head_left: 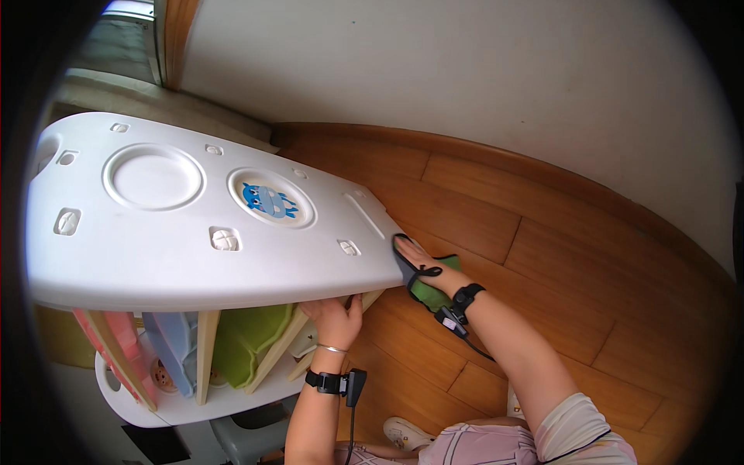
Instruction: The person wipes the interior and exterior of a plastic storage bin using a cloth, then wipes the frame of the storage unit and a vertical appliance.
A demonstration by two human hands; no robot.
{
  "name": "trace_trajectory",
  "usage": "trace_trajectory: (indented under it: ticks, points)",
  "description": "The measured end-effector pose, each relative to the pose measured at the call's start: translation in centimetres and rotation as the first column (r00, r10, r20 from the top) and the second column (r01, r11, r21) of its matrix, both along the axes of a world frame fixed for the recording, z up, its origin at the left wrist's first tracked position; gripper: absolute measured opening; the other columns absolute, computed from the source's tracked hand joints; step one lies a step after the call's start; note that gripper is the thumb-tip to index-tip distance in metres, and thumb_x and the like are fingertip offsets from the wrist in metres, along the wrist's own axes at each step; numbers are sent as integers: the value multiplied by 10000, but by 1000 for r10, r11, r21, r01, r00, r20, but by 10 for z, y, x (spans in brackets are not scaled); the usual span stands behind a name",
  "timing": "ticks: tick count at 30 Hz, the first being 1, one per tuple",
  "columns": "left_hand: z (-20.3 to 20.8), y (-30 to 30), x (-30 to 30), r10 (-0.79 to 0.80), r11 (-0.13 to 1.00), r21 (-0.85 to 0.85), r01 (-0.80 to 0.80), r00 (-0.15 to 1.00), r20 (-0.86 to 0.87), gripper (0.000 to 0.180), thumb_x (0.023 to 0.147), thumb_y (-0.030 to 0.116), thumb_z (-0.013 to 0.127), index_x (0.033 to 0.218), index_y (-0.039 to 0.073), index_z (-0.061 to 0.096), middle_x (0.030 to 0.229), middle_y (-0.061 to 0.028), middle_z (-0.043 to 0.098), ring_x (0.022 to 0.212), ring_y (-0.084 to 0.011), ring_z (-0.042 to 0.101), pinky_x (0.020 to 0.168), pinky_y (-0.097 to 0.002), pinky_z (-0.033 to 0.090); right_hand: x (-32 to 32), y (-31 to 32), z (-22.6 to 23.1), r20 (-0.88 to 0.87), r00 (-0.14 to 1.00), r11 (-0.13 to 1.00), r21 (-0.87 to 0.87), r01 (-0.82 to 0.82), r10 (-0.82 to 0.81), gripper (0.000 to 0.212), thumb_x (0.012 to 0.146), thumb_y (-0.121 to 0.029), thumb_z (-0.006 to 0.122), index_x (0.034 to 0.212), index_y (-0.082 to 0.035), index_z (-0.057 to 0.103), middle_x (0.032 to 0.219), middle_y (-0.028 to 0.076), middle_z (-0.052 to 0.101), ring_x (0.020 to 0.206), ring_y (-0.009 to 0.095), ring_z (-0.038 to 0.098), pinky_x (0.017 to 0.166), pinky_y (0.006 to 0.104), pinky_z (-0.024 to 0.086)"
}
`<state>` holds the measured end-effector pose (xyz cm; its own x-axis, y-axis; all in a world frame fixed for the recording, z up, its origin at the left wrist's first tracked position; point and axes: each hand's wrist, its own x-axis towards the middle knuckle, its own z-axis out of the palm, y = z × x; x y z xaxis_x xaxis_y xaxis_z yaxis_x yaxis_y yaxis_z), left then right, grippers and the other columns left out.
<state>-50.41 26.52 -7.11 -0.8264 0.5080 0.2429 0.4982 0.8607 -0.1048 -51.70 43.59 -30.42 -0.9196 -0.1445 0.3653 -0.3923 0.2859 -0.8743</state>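
In front of me is a toy storage rack with a white side panel (163,248) on top, bearing round recesses and a blue hippo picture (267,200). Below it, beige bars (207,356) stand between this panel and a second white panel (186,411). My left hand (333,319) grips the rack under the near edge, its fingertips hidden and its thumb raised. At the panel's right end my right hand (416,254) presses a grey and green cloth (438,283) with a black loop against the edge.
Pink (116,349), blue (170,345) and green (248,345) bins sit between the bars. Wooden floorboards (558,271) run right of the rack to a white wall (480,70). A grey plastic item (248,438) lies beneath the rack's near side. Black bands with small devices circle both wrists.
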Motion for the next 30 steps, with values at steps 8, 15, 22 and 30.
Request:
trace_trajectory:
  ticks: [8,15,22,30]
  points:
    - [0,1,2,-19,999,-46,18,1000,-22,810,763,316,709,1355,-78,320,1332,-354,344,1222,-517,296,1019,-568,212,-23,3,65,-275,962,1000,7,6,-4,593,940,-95,454,1488,-61,230,1544,237,158,1426,382,176,1174,412,169]
    - [-20,-37,-17,-92,932,361,-21,952,292,659,817,328,641,1363,46,402,1341,-209,454,1246,-411,401,1007,-590,251,-11,-11,277,-432,901,913,-382,-145,-37,621,925,-404,531,1462,-153,345,1514,199,283,1381,421,279,1137,445,267]
    - [0,-18,-2,-26,999,-30,29,997,79,732,773,297,665,1384,26,365,1404,-249,361,1307,-477,274,1045,-631,167,18,-11,178,-377,908,955,-286,76,-185,610,892,-366,600,1414,-120,403,1474,195,360,1329,375,394,1082,444,356]
    - [4,-17,1,5,1000,-1,-5,999,-36,810,756,273,709,1369,-60,297,1365,-323,311,1244,-496,287,1023,-584,206,61,0,46,258,951,985,3,173,-168,687,852,-124,601,1462,-90,286,1452,230,369,1323,389,385,1100,404,338]
